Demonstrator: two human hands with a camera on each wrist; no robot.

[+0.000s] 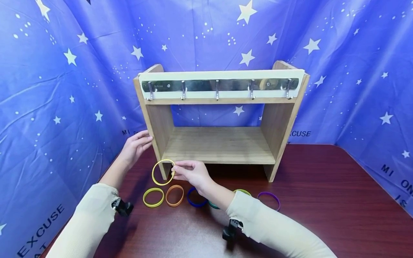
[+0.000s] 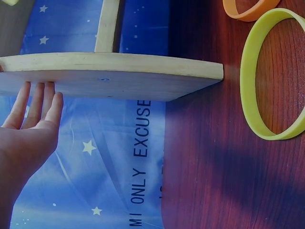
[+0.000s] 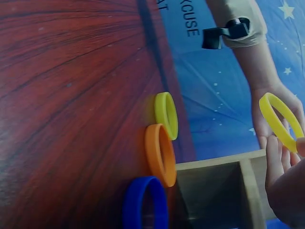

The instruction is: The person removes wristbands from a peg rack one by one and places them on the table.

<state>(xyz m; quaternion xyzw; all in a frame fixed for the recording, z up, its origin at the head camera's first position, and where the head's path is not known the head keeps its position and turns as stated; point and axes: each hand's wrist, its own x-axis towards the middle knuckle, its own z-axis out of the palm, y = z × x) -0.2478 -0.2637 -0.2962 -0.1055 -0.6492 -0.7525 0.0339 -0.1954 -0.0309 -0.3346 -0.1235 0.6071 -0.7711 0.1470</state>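
My right hand [image 1: 193, 175] pinches a yellow wristband [image 1: 153, 173] at its right edge, raised in front of the lower left corner of a wooden shelf [image 1: 222, 143]. The right wrist view also has this yellow wristband [image 3: 274, 121] between finger and thumb. Against the outer face of the shelf's left side, the fingertips of my left hand [image 1: 133, 148] rest with fingers extended. Below the held band, a yellow-green wristband [image 1: 153, 205], an orange wristband [image 1: 175, 205] and a blue wristband [image 1: 196, 205] lie in a row on the table.
A metal rail with several hooks [image 1: 217, 89] runs across the shelf's top front. Partly behind my right forearm are a teal wristband [image 1: 213, 205] and a green one [image 1: 243, 191]; a purple wristband [image 1: 270, 194] lies further right. Starry blue cloth [image 1: 206, 32] surrounds the dark red table [image 1: 322, 186].
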